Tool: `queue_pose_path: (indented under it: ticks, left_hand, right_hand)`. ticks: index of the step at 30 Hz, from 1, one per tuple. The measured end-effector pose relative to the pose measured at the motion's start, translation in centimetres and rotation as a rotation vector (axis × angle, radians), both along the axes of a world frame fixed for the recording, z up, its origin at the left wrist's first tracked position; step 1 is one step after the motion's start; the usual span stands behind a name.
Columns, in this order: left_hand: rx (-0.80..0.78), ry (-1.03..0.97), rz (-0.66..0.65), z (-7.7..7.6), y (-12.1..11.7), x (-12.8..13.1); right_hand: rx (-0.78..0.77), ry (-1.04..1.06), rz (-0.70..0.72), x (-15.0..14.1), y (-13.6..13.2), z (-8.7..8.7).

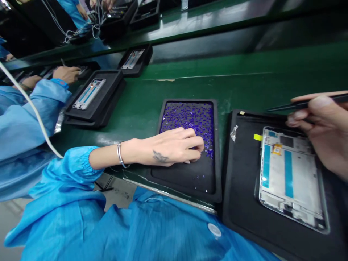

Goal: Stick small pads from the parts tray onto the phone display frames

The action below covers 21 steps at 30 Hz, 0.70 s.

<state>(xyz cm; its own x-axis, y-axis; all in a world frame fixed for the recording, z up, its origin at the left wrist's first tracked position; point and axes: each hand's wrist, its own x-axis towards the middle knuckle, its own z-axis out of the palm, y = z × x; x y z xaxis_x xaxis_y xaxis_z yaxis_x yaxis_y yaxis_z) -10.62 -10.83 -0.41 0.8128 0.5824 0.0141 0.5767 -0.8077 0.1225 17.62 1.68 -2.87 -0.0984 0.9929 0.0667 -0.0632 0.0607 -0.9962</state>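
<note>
My left hand [176, 148] reaches into a shallow black tray [176, 181] strewn with tiny purple pieces [187, 114]. Its fingers are curled down among the pieces; whatever the fingertips pinch is hidden. At the right edge, my right hand [326, 127] grips dark tweezers [288, 107], their tips pointing left above the far edge of a black foam tray [240, 203]. In that foam tray lies a silver phone frame [301, 177] with blue strips and a small orange flex piece [277, 149]. A yellow tab [257, 137] sticks out at its left side.
Stacked black trays [114, 81] bearing another phone frame [89, 94] stand at the left. Behind them is a further tray with a frame [133, 59]. A co-worker's hand [66, 74] and blue sleeve are at the left, beside a white cable [32, 108].
</note>
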Motion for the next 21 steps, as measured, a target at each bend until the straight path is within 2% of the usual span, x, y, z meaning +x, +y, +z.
queue_pose_path:
  ticks: [6,9,12,15,18,21]
  left_hand:
    - [-0.016,0.078,-0.053,0.5,0.0,0.8]
    - [-0.14,-0.099,-0.025,1.3,1.3,1.7]
    - [-0.339,-0.445,0.032,1.7,4.4,3.8]
    - [-0.651,-0.763,0.11,1.3,7.8,6.8]
    - [-0.957,-0.984,0.175,0.6,10.0,9.1]
    - [-1.196,-1.121,0.218,-0.1,10.7,9.6]
  right_hand:
    - [-0.032,0.006,-0.042,-0.4,-0.6,0.9]
    - [0.074,0.019,-0.05,-0.1,-1.0,1.4]
    - [0.262,-0.02,-0.069,0.6,-1.6,2.2]
    - [0.411,-0.081,-0.108,1.4,-2.7,3.0]
    - [0.465,-0.159,-0.113,1.9,-3.7,3.7]
    - [0.457,-0.2,-0.071,2.0,-4.5,4.0]
